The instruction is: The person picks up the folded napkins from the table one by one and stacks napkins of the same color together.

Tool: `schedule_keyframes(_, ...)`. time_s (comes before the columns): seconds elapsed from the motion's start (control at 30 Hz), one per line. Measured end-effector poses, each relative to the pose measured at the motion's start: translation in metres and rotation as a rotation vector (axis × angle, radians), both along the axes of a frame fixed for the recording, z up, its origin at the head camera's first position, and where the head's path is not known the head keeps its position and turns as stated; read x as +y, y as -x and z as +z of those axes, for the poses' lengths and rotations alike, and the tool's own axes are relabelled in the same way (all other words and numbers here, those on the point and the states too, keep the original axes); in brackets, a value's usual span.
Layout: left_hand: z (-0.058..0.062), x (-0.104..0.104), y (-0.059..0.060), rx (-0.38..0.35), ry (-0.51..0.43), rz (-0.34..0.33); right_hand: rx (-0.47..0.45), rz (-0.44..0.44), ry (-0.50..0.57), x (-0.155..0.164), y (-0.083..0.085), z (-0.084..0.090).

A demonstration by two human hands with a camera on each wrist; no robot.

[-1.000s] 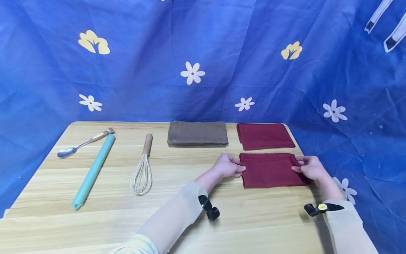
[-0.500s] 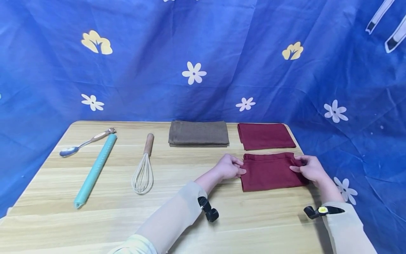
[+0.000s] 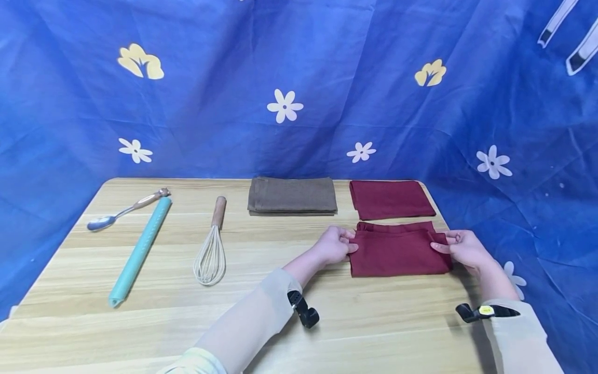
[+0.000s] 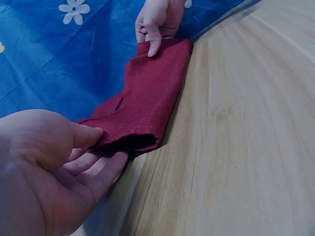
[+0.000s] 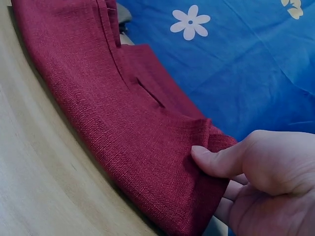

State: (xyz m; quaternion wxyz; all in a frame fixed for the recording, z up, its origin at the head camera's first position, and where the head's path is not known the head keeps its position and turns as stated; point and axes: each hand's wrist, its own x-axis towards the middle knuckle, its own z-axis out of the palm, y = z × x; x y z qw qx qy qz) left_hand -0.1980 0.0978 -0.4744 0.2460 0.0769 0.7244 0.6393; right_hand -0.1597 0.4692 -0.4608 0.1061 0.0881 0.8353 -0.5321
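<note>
Fingers of the left hand (image 3: 333, 245) and right hand (image 3: 464, 249) are pinching opposite ends of the folded maroon cloth (image 3: 397, 252), which is lying on the wooden table (image 3: 154, 280) before another maroon cloth (image 3: 390, 199).

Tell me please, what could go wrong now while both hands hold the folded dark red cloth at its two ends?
1. The left hand and right hand pinch only the ends of the near red cloth, so its folded layers, already uneven at the far edge, might slip apart.
2. It lies close to the second red cloth; moving it forward could push or rumple that one.
</note>
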Motion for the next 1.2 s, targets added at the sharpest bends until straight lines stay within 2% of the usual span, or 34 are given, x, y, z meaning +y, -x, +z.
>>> schedule_keyframes(0.17,-0.001,-0.001,0.000,0.004,0.013,0.042,0.015,-0.016,-0.019,-0.002,0.000,0.000)
schedule_keyframes(0.37,-0.005,0.000,-0.001,0.076,0.102,0.096,0.019,-0.010,0.018,-0.005,0.001,0.001)
schedule_keyframes(0.63,-0.003,0.000,0.000,0.128,0.166,0.125,0.025,-0.010,-0.052,-0.007,0.001,0.007)
schedule_keyframes(0.93,0.001,0.004,0.000,0.130,0.159,0.136,0.046,-0.025,-0.070,0.002,0.003,0.010)
schedule_keyframes(1.2,0.011,0.003,0.004,0.080,0.102,0.166,0.084,-0.025,-0.092,-0.001,0.011,0.019)
